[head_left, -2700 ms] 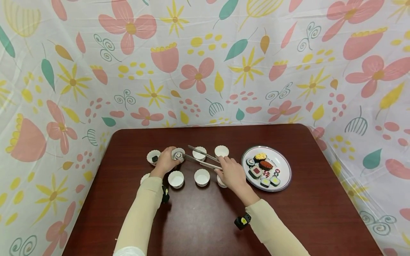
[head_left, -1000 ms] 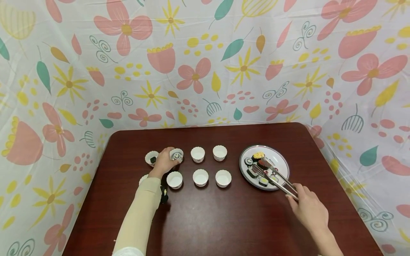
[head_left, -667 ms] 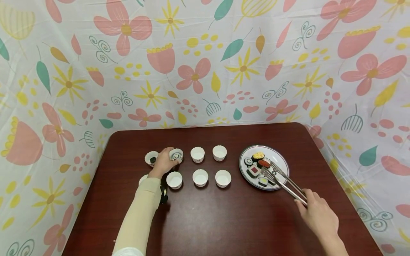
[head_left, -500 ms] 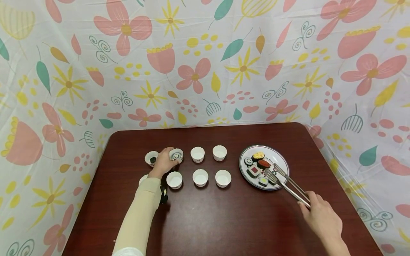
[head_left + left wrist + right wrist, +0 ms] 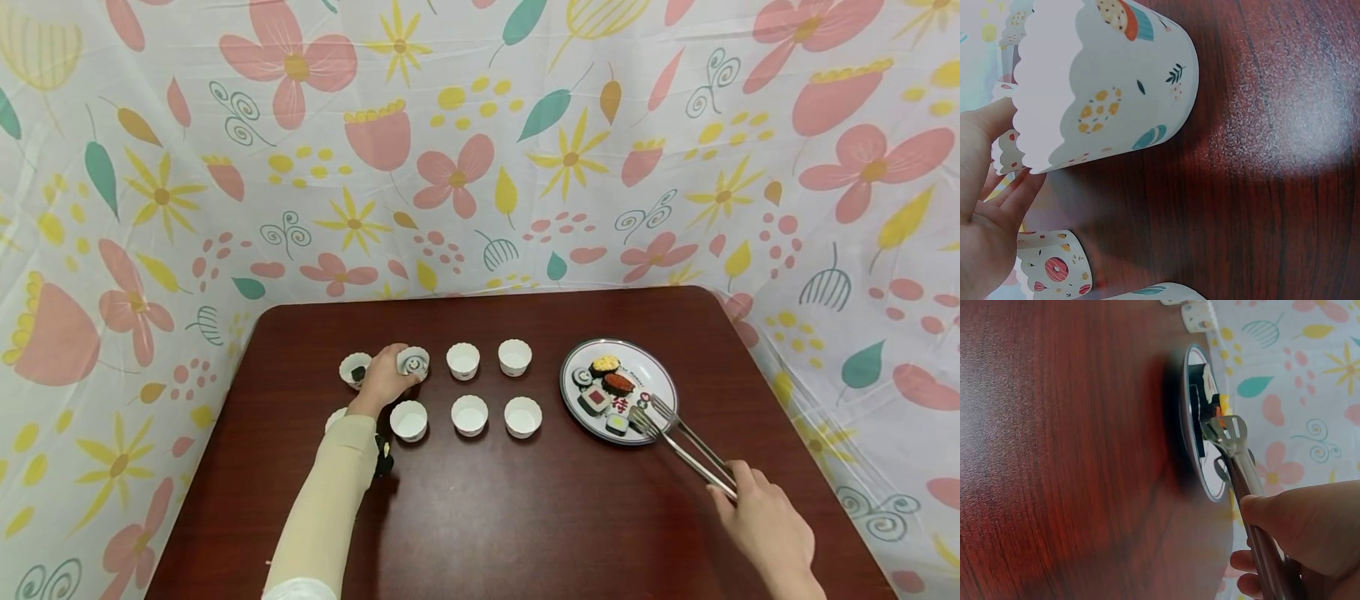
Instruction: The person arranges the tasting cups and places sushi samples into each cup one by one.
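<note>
My left hand (image 5: 385, 379) grips the rim of a white scalloped paper cup (image 5: 402, 353), in which a sushi roll with a smiling face (image 5: 414, 365) lies. In the left wrist view, its thumb and fingers reach around a cup partly hidden behind a nearer one. My right hand (image 5: 768, 521) holds metal tongs (image 5: 693, 459) by the handles. Their slotted tips are spread low over the right side of a round white plate (image 5: 585, 346), around a toy sushi roll that they mostly cover. Another roll with a yellow-green centre (image 5: 617, 425) sits just left of the tips.
On the plate are also yellow-topped sushi (image 5: 604, 364), red-topped sushi (image 5: 618, 383), a square roll (image 5: 595, 400) and a small smiling roll (image 5: 582, 377). Several more paper cups stand in two rows, one (image 5: 355, 361) with a dark piece inside. Flowered cloth (image 5: 480, 242) hangs behind the table.
My right hand has carried the tongs from the cups to the plate. Over the last second, their tips slid from the red-topped sushi toward the lower right. My left hand has stayed at its cup.
</note>
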`<act>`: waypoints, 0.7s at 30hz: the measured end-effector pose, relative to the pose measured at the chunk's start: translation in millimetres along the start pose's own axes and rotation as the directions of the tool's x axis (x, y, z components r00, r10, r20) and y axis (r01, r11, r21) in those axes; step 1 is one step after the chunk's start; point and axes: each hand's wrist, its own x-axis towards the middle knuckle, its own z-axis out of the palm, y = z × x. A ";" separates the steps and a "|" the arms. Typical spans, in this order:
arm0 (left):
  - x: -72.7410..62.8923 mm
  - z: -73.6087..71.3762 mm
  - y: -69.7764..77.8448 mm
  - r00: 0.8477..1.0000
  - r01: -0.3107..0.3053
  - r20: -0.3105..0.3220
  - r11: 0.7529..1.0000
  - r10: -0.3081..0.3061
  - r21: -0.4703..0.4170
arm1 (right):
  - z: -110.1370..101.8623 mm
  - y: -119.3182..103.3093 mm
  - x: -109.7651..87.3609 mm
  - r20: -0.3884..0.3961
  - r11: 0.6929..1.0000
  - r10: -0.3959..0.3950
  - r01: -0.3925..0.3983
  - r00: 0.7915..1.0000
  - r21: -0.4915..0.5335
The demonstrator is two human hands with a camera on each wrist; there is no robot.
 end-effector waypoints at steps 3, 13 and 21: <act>-0.1 -0.3 0.4 1.000 0.005 0.003 1.000 -0.005 -0.002 | -0.7 0.8 -0.7 0.009 1.000 -0.008 0.008 1.000 -0.002; 0.1 -0.5 -0.7 1.000 -0.004 -0.003 1.000 0.004 -0.005 | -2.4 -0.5 1.3 0.053 1.000 -0.001 0.002 0.999 -0.017; 0.8 0.5 -1.7 1.000 -0.003 0.001 1.000 0.003 -0.009 | 1.6 -4.3 9.9 0.121 1.000 0.022 -0.020 0.992 -0.018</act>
